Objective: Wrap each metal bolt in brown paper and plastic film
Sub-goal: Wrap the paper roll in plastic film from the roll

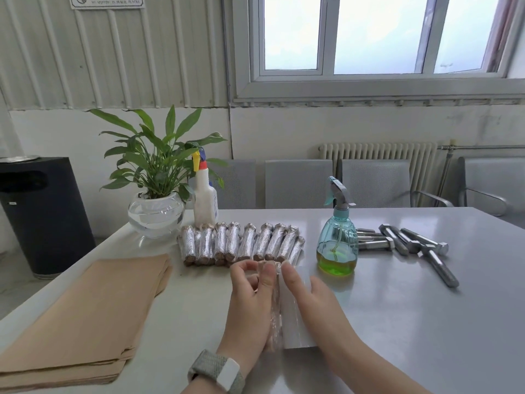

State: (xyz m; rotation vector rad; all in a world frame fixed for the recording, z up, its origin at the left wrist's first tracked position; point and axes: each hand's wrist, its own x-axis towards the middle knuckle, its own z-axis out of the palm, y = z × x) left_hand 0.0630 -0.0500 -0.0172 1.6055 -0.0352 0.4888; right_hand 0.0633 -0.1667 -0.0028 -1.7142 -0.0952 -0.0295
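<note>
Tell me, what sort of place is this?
Probably a plain workroom or waiting area used for packing: a grey table with loose bolts and a row of wrapped bolts, metal chairs and a radiator under the window.

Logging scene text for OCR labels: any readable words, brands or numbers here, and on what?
Wall sign: cut off by the frame's top edge; large characters and a smaller line beneath, both too blurred to quote.
White spray bottle: label too small to read.
Nothing else carries text.
</note>
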